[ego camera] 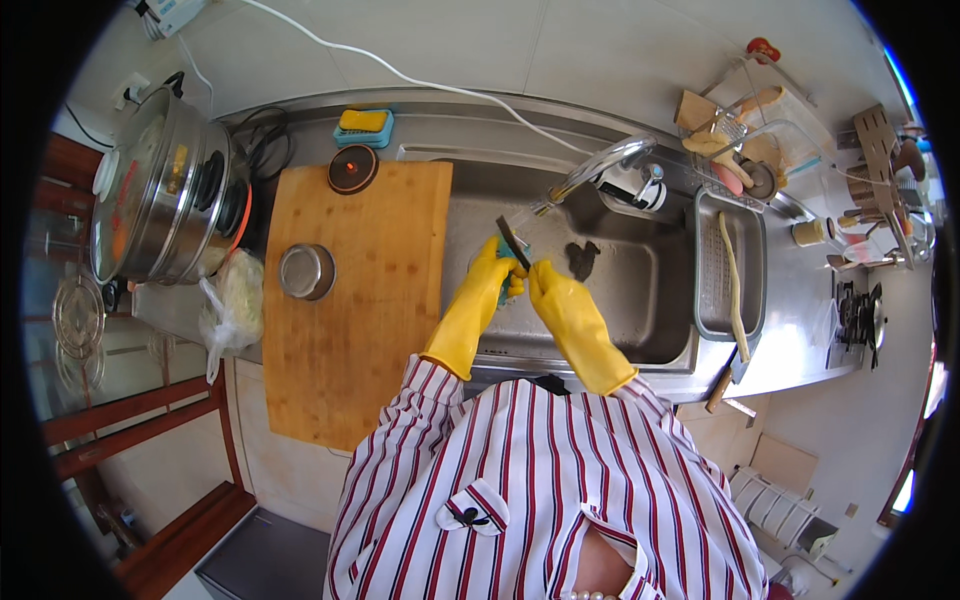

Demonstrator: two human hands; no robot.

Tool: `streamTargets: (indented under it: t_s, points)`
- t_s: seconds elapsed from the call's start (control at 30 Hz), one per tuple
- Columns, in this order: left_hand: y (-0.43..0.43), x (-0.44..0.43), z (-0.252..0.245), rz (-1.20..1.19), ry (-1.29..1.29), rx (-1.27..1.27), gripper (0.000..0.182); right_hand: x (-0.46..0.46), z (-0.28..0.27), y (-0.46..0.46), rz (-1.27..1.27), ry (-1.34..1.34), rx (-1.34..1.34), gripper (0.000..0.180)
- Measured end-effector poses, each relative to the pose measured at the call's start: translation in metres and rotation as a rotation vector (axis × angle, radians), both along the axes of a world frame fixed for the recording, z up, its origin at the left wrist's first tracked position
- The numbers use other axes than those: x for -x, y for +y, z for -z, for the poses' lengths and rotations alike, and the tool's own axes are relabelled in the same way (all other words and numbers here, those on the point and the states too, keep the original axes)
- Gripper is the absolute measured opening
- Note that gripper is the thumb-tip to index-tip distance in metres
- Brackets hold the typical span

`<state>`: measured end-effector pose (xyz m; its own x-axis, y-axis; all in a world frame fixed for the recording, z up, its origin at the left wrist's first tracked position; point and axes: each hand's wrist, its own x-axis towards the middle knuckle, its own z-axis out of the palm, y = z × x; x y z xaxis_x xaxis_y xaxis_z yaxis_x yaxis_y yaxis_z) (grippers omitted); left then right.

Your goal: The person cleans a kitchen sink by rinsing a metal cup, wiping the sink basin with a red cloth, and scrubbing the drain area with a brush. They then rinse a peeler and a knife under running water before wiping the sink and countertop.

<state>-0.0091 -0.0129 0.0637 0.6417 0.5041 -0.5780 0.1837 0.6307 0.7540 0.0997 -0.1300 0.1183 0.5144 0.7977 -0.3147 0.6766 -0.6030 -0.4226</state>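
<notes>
Both my hands wear yellow rubber gloves and are over the stainless-steel sink (pixel 630 300). My right hand (pixel 562 296) grips the lower end of a thin dark flat object (pixel 512 241), seen nearly edge-on; its exact kind is unclear. Bunched in my left hand (pixel 487 281) is a teal scrubbing cloth (pixel 504 298), partly hidden by the fingers and lying against the dark object. A crumpled dark wad (pixel 582 260) rests on the sink floor to the right of my hands. The chrome faucet (pixel 600 171) reaches over the sink just beyond them.
Left of the sink, a wooden board (pixel 360 337) bears a round metal container (pixel 307 271) and a dark lid (pixel 352 169). A yellow sponge (pixel 363 121) sits on a blue holder. To the right are a grey drain basket (pixel 709 300) and a wooden-handled knife (pixel 721 386) at the counter edge.
</notes>
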Motion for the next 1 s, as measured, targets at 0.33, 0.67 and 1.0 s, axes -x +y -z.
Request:
streamTargets:
  t_s: [0.33,0.67,1.0]
  points:
    - [0.004,0.000,-0.002,-0.122,-0.032,0.150,0.055,-0.020,-0.016,-0.003,0.099,0.014,-0.229,0.024]
    - [0.027,0.011,0.013,-0.012,-0.102,0.397,0.037,-0.020,0.013,-0.043,0.032,-0.150,-0.341,0.018]
    - [0.022,0.012,0.006,0.008,-0.048,0.104,0.026,-0.028,0.008,-0.051,0.072,-0.068,-0.241,0.020]
